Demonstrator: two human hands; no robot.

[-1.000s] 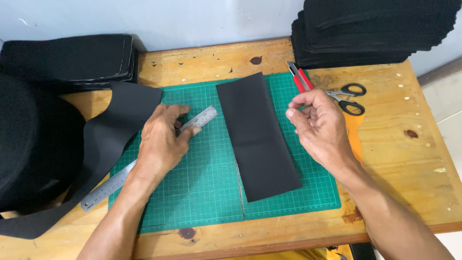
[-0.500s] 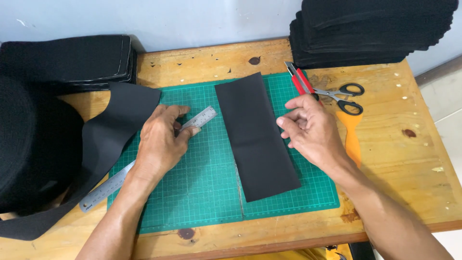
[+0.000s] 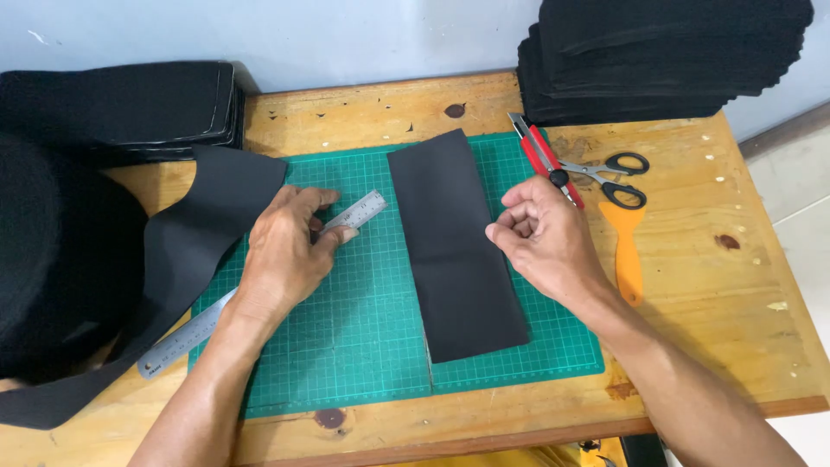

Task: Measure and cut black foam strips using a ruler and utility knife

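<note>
Left hand: I see my left hand point(image 3: 285, 255) lying palm-down on the steel ruler point(image 3: 259, 281), fingers curled over its far end and pressing it flat onto the cutting mat.
Right hand: my right hand point(image 3: 545, 242) sits at the right edge of the black fabric strip point(image 3: 454, 246), fingers loosely curled inward with the tips at that edge; I cannot tell whether they pinch the fabric or only touch it.
Ruler: it runs diagonally from the near left, off the mat's edge and onto the wood, up to the mat's middle, just left of the strip and not touching it.
Fabric strip: a long black rectangle lying flat on the green cutting mat point(image 3: 363, 320), slightly tilted, reaching from the mat's far edge almost to its near edge.
Right of the mat: a red utility knife point(image 3: 543, 156), black-handled scissors point(image 3: 609, 169) and an orange-handled tool point(image 3: 624, 251) lie close together on the wooden table point(image 3: 735, 285).
Far right: a tall stack of black sheets point(image 3: 657, 56) stands at the table's corner.
Left: a lower pile of black pieces point(image 3: 121, 108) rests far left, and a curved black fabric piece point(image 3: 186, 251) overlaps the mat's left edge.
</note>
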